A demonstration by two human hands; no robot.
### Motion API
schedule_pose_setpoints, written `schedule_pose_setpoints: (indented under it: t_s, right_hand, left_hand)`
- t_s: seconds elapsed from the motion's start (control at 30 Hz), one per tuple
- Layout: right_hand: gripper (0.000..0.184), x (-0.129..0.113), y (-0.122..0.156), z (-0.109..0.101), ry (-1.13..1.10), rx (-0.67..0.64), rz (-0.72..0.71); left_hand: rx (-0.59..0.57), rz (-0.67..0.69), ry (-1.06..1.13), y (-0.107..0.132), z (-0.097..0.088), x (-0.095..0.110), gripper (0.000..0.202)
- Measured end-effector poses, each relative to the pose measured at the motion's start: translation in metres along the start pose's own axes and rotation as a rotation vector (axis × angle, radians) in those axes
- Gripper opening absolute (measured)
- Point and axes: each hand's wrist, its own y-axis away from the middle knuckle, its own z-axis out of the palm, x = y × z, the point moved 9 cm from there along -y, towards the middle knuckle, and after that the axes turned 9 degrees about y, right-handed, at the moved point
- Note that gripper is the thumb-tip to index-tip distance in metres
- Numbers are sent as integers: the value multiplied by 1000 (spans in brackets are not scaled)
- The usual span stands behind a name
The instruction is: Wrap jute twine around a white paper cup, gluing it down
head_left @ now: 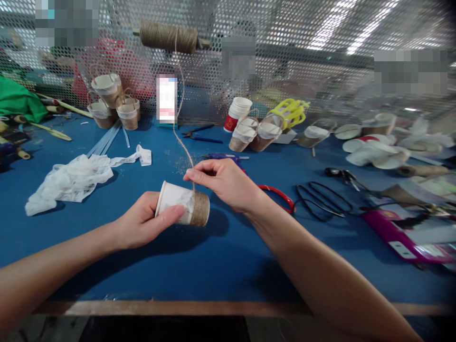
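A white paper cup (174,197) lies tilted on its side in the air above the table, its rim to the left. My left hand (151,221) grips it near the rim, thumb along the near side. Brown twine (201,209) is wound in tight rows around the cup's base end. My right hand (221,183) pinches the twine strand (184,146) just above the cup. From there the strand runs up to a large twine spool (169,37) on a rod against the perforated metal screen.
Twine-wrapped cups (107,90) stand at the back left, with others (261,133) at the back right beside stacked paper cups (238,114). White mesh fabric (76,183), pliers (203,134), a blue glue gun (228,156), black cable (320,204) and a purple box (392,232) lie on the blue table (228,266).
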Motion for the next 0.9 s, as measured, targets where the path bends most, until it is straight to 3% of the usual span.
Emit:
schedule_pose_setpoints:
  t_s: [0.17, 0.47, 0.7, 0.9]
  right_hand:
    - [18, -5, 1, -4, 6, 35, -26]
    - [25, 6, 0, 11, 11, -67, 14]
    - [27, 13, -2, 17, 40, -125, 38]
    - [28, 20, -2, 22, 55, -157, 61]
  left_hand:
    - [-5, 96, -91, 0, 1, 8, 27]
    - [20, 143, -109, 2, -2, 10, 25]
    - [29, 51, -10, 2, -3, 0, 25]
    - [97, -136, 347, 3, -4, -20, 23]
